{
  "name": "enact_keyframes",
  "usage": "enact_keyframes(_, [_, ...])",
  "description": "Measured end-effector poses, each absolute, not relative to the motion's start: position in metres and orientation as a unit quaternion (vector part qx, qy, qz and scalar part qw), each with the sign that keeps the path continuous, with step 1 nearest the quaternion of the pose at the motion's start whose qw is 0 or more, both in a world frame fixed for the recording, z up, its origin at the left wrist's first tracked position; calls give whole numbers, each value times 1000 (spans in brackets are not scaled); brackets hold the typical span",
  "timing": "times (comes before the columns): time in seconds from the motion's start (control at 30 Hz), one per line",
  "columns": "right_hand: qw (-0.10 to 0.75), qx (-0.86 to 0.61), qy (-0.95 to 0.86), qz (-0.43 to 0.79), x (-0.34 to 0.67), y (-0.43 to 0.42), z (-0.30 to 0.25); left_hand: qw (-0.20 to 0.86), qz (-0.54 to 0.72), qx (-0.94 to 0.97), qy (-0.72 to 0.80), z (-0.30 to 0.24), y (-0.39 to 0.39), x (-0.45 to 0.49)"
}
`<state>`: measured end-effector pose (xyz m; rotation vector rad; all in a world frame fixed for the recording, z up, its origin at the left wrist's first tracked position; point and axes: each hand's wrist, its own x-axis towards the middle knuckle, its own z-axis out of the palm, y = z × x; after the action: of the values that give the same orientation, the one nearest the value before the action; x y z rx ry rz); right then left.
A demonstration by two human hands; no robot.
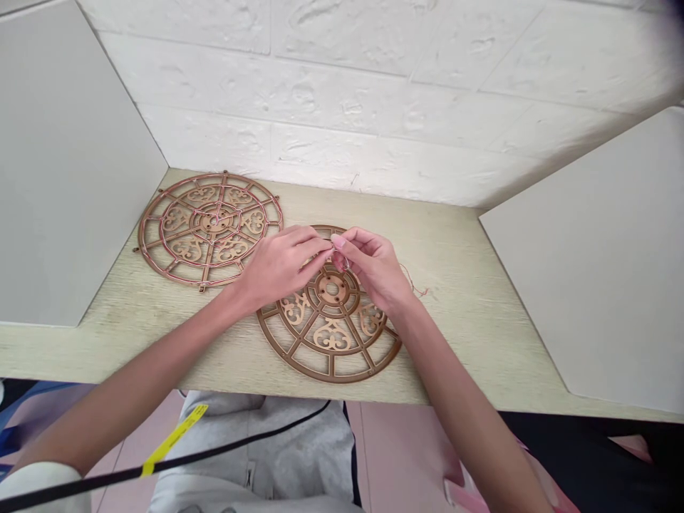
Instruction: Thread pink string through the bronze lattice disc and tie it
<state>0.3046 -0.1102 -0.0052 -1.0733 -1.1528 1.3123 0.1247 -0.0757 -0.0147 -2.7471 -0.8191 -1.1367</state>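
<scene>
Both grips are closed, the left hand (278, 267) and right hand (374, 269) meeting over the upper rim of a brown fretwork disc (331, 322) and pinching a fine reddish thread (410, 281), whose loose end trails to the disc's right across the pale wood table (454, 299). A second fretwork disc (208, 229), laced with similar thread, lies just left of the first. A slack tail could snag on the spokes and tangle, while a hard tug could pull the thread from the pinch or shift the unheld disc.
</scene>
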Motion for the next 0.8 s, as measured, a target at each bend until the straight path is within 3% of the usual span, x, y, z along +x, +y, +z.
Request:
enact_keyframes(0.3, [518, -456, -475, 547, 305, -110, -4, -18, -362, -893, -265, -15, -78, 125])
enact_keyframes(0.53, [542, -441, -476, 534, 306, -109, -8, -287, -366, -824, -324, -4, -81, 129])
enact_keyframes(0.8, [546, -464, -493, 493, 307, -107, -12, -409, -357, -765, -347, -6, -77, 129])
